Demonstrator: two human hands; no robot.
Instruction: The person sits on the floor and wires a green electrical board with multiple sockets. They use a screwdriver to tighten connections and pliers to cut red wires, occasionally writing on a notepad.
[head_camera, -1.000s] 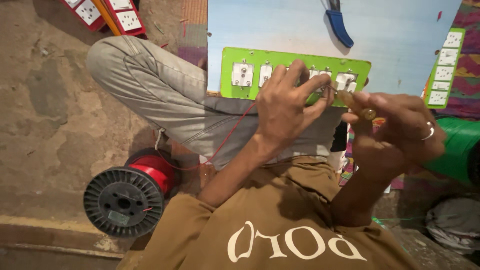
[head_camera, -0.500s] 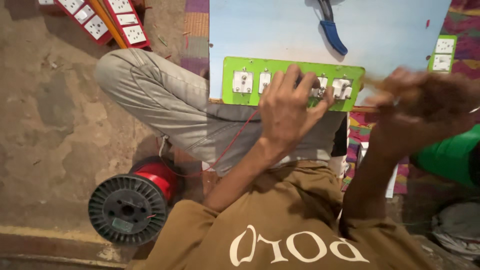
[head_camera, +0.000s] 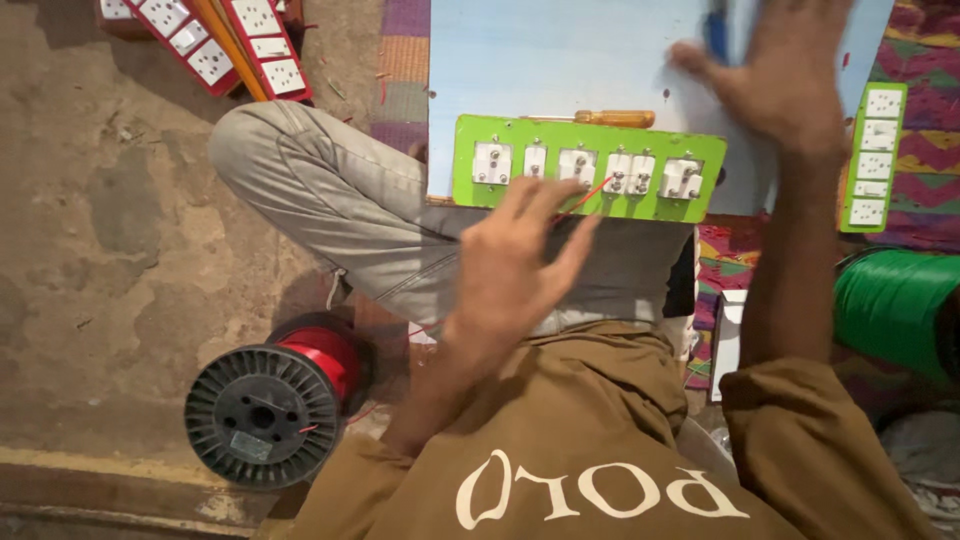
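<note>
A green switch panel (head_camera: 712, 160) with several white switch backs lies across my lap, against a light blue board (head_camera: 560, 60). My left hand (head_camera: 520, 260) rests at the panel's near edge with its fingers spread. A thin red wire (head_camera: 592, 193) runs from those fingertips to a terminal. My right hand (head_camera: 790, 80), blurred and with fingers apart, is stretched out over the board beside a blue-handled tool (head_camera: 716, 30). An orange-handled screwdriver (head_camera: 610, 118) lies on the board just above the panel.
A black reel of red wire (head_camera: 270, 405) stands on the stone floor at my left. A green wire reel (head_camera: 890, 310) sits at my right. Red socket strips (head_camera: 230, 40) lie at the top left, and a narrow green socket strip (head_camera: 870, 155) lies on the patterned mat.
My right hand has let go of the screwdriver, which now lies on the board, and has reached up towards the blue-handled tool. My left hand slid back from the panel's face to its near edge.
</note>
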